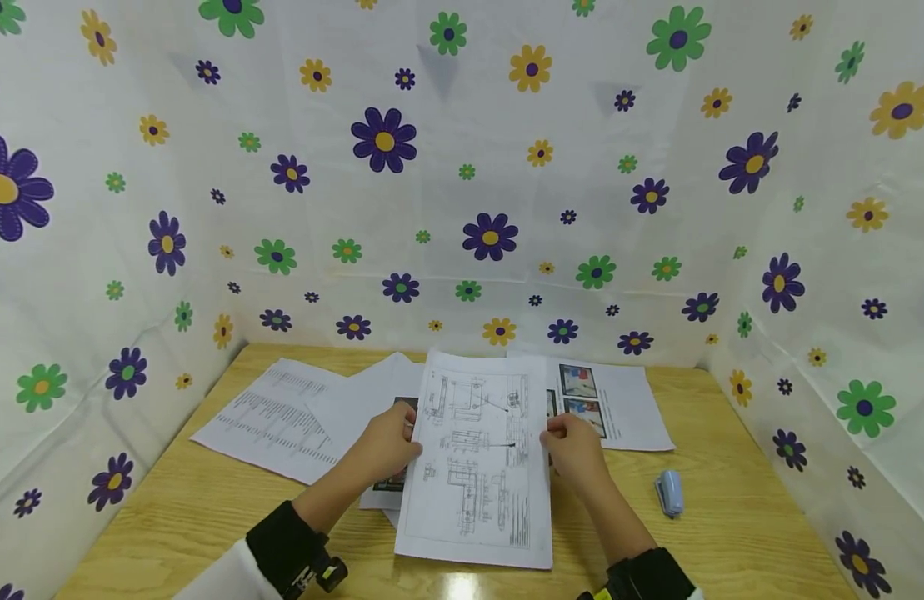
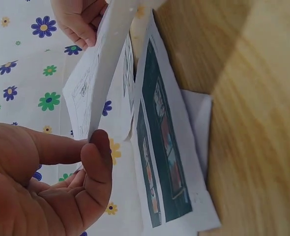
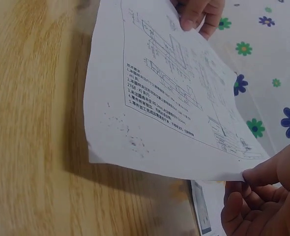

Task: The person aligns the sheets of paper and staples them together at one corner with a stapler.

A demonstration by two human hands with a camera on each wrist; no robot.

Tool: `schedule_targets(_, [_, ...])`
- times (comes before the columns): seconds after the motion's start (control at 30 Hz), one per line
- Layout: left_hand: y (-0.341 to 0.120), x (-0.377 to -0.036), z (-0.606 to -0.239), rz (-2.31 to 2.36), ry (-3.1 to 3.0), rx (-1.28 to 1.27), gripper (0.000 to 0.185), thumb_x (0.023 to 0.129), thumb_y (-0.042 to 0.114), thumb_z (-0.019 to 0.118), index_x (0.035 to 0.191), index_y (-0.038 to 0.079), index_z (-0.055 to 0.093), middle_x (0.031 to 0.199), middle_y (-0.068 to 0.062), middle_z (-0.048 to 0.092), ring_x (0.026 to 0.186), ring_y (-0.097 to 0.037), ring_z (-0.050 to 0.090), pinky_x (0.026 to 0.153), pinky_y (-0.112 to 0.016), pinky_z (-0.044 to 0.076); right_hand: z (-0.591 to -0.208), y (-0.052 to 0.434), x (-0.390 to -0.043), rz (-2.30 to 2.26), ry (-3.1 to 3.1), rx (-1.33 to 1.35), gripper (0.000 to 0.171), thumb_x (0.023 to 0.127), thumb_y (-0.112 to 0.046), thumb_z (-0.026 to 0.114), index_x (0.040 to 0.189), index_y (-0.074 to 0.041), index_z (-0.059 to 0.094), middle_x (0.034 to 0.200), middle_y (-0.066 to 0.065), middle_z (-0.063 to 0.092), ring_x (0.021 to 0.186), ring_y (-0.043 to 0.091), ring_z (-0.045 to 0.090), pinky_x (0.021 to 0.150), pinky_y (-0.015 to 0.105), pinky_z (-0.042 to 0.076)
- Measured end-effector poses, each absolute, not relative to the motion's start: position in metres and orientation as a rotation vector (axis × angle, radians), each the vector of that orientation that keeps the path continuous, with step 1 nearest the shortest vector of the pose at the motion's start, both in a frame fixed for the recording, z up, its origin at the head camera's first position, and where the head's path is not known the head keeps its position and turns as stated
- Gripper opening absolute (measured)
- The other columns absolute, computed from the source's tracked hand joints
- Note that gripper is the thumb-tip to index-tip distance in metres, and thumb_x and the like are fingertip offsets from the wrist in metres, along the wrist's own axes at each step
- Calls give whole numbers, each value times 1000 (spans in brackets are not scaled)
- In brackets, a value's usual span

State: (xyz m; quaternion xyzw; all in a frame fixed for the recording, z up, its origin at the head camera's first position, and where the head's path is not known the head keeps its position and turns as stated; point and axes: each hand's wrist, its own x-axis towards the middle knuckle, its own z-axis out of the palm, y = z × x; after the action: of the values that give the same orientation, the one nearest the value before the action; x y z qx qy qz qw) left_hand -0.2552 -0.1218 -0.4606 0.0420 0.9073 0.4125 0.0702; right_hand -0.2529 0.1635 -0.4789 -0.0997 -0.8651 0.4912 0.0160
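Note:
A white sheet with line drawings (image 1: 476, 462) is held just above the wooden table (image 1: 192, 508), near its middle. My left hand (image 1: 390, 442) pinches the sheet's left edge, my right hand (image 1: 574, 446) pinches its right edge. In the left wrist view my left hand's thumb (image 2: 98, 162) presses the drawing sheet (image 2: 98, 83); a sheet with colour photos (image 2: 164, 147) lies under it on the table. In the right wrist view my right hand's fingers (image 3: 268, 191) grip a corner of the drawing sheet (image 3: 155, 98), with the left hand (image 3: 196, 14) at the far edge.
More papers lie on the table: a sheet of tables (image 1: 277, 417) at the left, a sheet with photos (image 1: 607, 400) at the right back. A small light-blue stapler (image 1: 669, 493) sits at the right. Flower-print cloth walls (image 1: 462, 167) enclose the table on three sides.

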Motion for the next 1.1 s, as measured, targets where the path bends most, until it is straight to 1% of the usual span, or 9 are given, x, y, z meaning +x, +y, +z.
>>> schedule_targets(0.1, [-127,-244,-463,1273,2683,100,46,90,0,71,131,-2,49,93,-10,61,63,-19,61,48,-28,51,-479,161,-249,1511,-2722,-256,23,98,-9,64,118,4,65,95,12,63,71,20,60,56,29,52])
schedule_targets(0.3, [-133,-228,-471,1243,2659,101,48,87,-2,74,129,-3,50,87,-9,61,60,-19,61,46,-30,52,-482,155,-242,1458,-2799,-147,18,96,-7,65,111,3,66,87,9,63,67,19,59,55,30,50])
schedule_targets(0.53, [-135,-222,-476,1134,2727,98,48,85,-2,76,127,-3,52,85,-9,58,63,-18,60,47,-28,52,-490,149,-238,1282,-2858,-52,13,93,-5,68,103,2,69,83,5,63,71,16,56,59,28,48])
schedule_targets(0.63, [-135,-223,-480,1089,2743,102,46,85,-1,76,124,-3,52,83,-9,58,63,-18,60,47,-28,52,-494,146,-236,1199,-2879,-42,8,92,-5,68,98,0,68,80,4,62,69,16,56,58,28,47])
schedule_targets(0.7, [-135,-223,-483,1044,2768,120,44,85,0,75,123,-4,52,83,-9,60,66,-18,61,50,-29,52,-497,145,-235,1147,-2903,-52,5,92,-6,67,95,-2,67,77,3,61,66,16,55,56,29,45])
schedule_targets(0.83, [-134,-223,-486,910,2853,165,42,83,2,75,118,-4,54,87,-9,63,74,-17,62,64,-34,55,-504,142,-234,1037,-2956,-72,3,93,-8,67,92,-5,65,75,1,59,64,15,54,55,29,44])
schedule_targets(0.9, [-133,-222,-487,863,2892,182,43,81,2,75,118,-5,55,88,-9,65,77,-17,63,69,-36,55,-506,141,-234,982,-2967,-78,3,92,-8,66,90,-6,64,74,1,59,63,15,54,55,29,43])
schedule_targets(1.0, [-131,-220,-487,835,2915,194,48,81,1,74,123,-9,53,87,-9,66,76,-17,64,68,-35,56,-507,138,-234,939,-2976,-96,6,92,-7,67,87,-7,63,74,1,59,63,15,55,54,28,43])
schedule_targets(1.1, [-129,-219,-488,813,2912,179,54,83,1,74,130,-11,49,85,-8,65,72,-15,64,63,-31,55,-507,137,-235,891,-2983,-101,8,90,-6,69,86,-7,62,75,2,60,64,16,55,54,29,43])
